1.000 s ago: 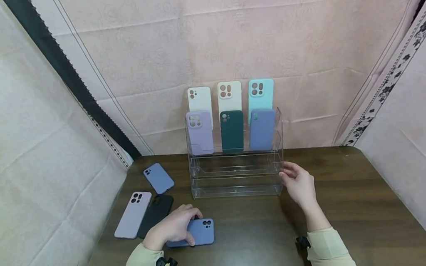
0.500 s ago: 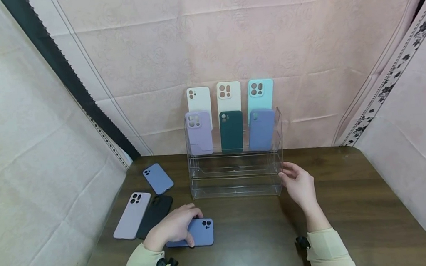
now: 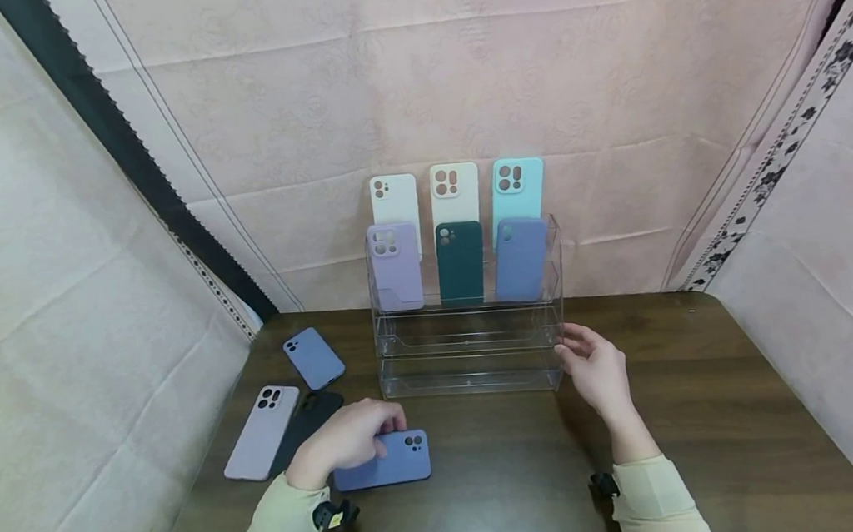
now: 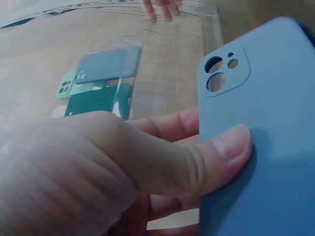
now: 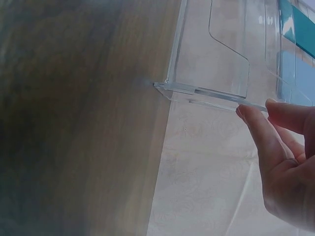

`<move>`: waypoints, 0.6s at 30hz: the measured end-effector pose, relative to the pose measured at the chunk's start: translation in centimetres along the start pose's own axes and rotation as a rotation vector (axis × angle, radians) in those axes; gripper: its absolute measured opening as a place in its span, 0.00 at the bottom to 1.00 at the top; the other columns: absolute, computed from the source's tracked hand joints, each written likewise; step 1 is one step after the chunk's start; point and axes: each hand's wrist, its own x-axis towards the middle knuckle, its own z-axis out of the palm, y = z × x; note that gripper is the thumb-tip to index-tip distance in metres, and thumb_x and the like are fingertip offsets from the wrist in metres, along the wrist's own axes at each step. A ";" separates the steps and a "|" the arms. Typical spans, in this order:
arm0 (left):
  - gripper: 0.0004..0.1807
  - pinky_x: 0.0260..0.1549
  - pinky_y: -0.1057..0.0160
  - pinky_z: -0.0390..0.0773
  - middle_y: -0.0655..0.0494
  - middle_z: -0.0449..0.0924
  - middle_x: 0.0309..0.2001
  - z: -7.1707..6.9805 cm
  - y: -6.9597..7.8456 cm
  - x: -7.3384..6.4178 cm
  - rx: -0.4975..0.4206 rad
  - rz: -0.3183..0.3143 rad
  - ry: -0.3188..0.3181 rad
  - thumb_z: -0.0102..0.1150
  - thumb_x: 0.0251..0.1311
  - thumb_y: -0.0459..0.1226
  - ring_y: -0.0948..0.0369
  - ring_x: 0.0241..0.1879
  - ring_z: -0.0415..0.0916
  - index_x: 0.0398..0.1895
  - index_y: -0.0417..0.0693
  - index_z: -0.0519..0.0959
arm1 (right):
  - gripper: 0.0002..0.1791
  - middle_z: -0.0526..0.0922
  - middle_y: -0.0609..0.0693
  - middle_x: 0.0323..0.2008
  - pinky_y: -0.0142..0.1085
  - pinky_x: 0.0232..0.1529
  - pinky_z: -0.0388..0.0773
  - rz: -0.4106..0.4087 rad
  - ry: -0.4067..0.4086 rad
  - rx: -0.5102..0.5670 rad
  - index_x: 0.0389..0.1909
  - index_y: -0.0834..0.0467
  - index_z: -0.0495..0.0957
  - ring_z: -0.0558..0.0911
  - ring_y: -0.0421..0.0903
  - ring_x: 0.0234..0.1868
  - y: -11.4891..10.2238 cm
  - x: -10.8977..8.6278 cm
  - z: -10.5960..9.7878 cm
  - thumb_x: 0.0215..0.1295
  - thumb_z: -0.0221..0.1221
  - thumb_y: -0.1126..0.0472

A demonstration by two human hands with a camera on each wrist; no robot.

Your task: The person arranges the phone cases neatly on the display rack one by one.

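Blue phone case (image 3: 406, 460) in left hand's (image 3: 351, 439) pinch, clear stand (image 3: 469, 374) seemingly in right hand's (image 3: 598, 369).

No text, label, brand, number or sign can be read. A small yellow patch (image 3: 335, 520) marks the black device (image 3: 321, 515) at the person's left wrist, nearer the tabletop's (image 3: 505, 494) left edge than its right; whether it carries any print is too small to tell.
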 end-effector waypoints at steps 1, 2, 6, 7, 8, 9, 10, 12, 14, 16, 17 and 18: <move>0.21 0.39 0.57 0.82 0.67 0.79 0.38 -0.1 0.1 0.1 -0.003 0.003 0.011 0.77 0.58 0.26 0.63 0.39 0.77 0.46 0.60 0.84 | 0.22 0.88 0.62 0.56 0.36 0.43 0.87 -0.001 -0.001 -0.001 0.69 0.60 0.79 0.90 0.56 0.52 0.0 0.0 0.0 0.77 0.65 0.65; 0.20 0.39 0.57 0.82 0.68 0.79 0.38 -0.2 0.1 0.1 -0.010 0.008 0.027 0.77 0.59 0.27 0.64 0.39 0.77 0.47 0.60 0.84 | 0.22 0.88 0.62 0.56 0.37 0.44 0.87 -0.001 -0.002 -0.003 0.69 0.60 0.79 0.90 0.56 0.52 0.0 0.0 0.0 0.77 0.64 0.65; 0.19 0.40 0.57 0.82 0.67 0.80 0.39 -0.3 0.1 0.5 -0.097 0.008 0.116 0.75 0.63 0.28 0.63 0.40 0.78 0.49 0.60 0.83 | 0.22 0.88 0.62 0.56 0.37 0.44 0.87 -0.003 0.002 -0.007 0.69 0.60 0.79 0.90 0.57 0.52 0.0 -0.1 0.0 0.77 0.65 0.65; 0.19 0.41 0.57 0.83 0.67 0.80 0.40 -0.3 0.1 0.6 -0.134 0.006 0.146 0.74 0.64 0.28 0.63 0.40 0.78 0.50 0.59 0.82 | 0.22 0.88 0.62 0.56 0.37 0.44 0.87 -0.004 0.003 -0.009 0.69 0.60 0.79 0.90 0.57 0.52 0.0 -0.1 0.0 0.77 0.65 0.65; 0.18 0.42 0.57 0.83 0.66 0.81 0.40 -0.3 0.2 0.7 -0.171 -0.001 0.180 0.74 0.64 0.28 0.63 0.41 0.78 0.51 0.58 0.82 | 0.22 0.88 0.61 0.56 0.37 0.44 0.87 -0.004 0.003 -0.010 0.69 0.60 0.79 0.90 0.56 0.52 0.0 -0.1 0.0 0.77 0.65 0.65; 0.18 0.43 0.57 0.83 0.66 0.81 0.41 -0.3 0.2 0.8 -0.214 -0.007 0.216 0.73 0.65 0.29 0.62 0.41 0.79 0.51 0.58 0.82 | 0.22 0.89 0.61 0.56 0.37 0.44 0.87 -0.005 0.003 -0.010 0.69 0.59 0.79 0.90 0.56 0.52 0.0 -0.1 0.1 0.77 0.65 0.65; 0.17 0.43 0.57 0.83 0.65 0.82 0.41 -0.2 0.3 0.9 -0.254 -0.014 0.253 0.73 0.65 0.29 0.62 0.41 0.79 0.51 0.57 0.82 | 0.22 0.89 0.61 0.56 0.37 0.44 0.87 -0.005 0.003 -0.010 0.69 0.59 0.79 0.90 0.56 0.52 0.0 -0.1 0.1 0.77 0.65 0.65; 0.17 0.44 0.56 0.84 0.63 0.82 0.41 -0.2 0.5 1.1 -0.337 -0.027 0.329 0.73 0.65 0.29 0.61 0.41 0.79 0.52 0.54 0.81 | 0.22 0.89 0.61 0.55 0.36 0.43 0.87 -0.007 0.003 -0.009 0.69 0.59 0.79 0.90 0.56 0.52 0.0 -0.1 0.2 0.77 0.65 0.65; 0.17 0.44 0.56 0.84 0.61 0.83 0.41 0.0 0.7 1.4 -0.407 -0.040 0.395 0.73 0.66 0.29 0.60 0.41 0.80 0.52 0.53 0.81 | 0.22 0.89 0.61 0.55 0.36 0.43 0.87 -0.008 0.005 -0.008 0.69 0.60 0.79 0.90 0.56 0.51 0.0 -0.1 0.2 0.77 0.65 0.65; 0.17 0.45 0.56 0.84 0.60 0.83 0.41 0.1 0.9 1.8 -0.471 -0.053 0.444 0.72 0.66 0.28 0.60 0.42 0.81 0.53 0.52 0.80 | 0.22 0.89 0.61 0.55 0.37 0.43 0.87 -0.009 0.007 -0.009 0.69 0.60 0.79 0.91 0.56 0.51 0.0 -0.1 0.2 0.77 0.65 0.65; 0.17 0.45 0.55 0.84 0.59 0.83 0.41 0.1 1.1 2.0 -0.500 -0.058 0.463 0.72 0.67 0.28 0.59 0.42 0.82 0.54 0.51 0.80 | 0.22 0.89 0.61 0.55 0.37 0.43 0.87 -0.009 0.009 -0.012 0.69 0.60 0.79 0.91 0.56 0.51 0.0 -0.1 0.1 0.77 0.65 0.65; 0.17 0.46 0.54 0.84 0.59 0.83 0.41 0.2 1.3 2.3 -0.523 -0.063 0.481 0.71 0.67 0.28 0.59 0.43 0.82 0.54 0.51 0.80 | 0.22 0.89 0.61 0.55 0.37 0.43 0.88 -0.010 0.009 -0.012 0.69 0.60 0.79 0.91 0.56 0.51 0.0 -0.1 0.1 0.77 0.64 0.65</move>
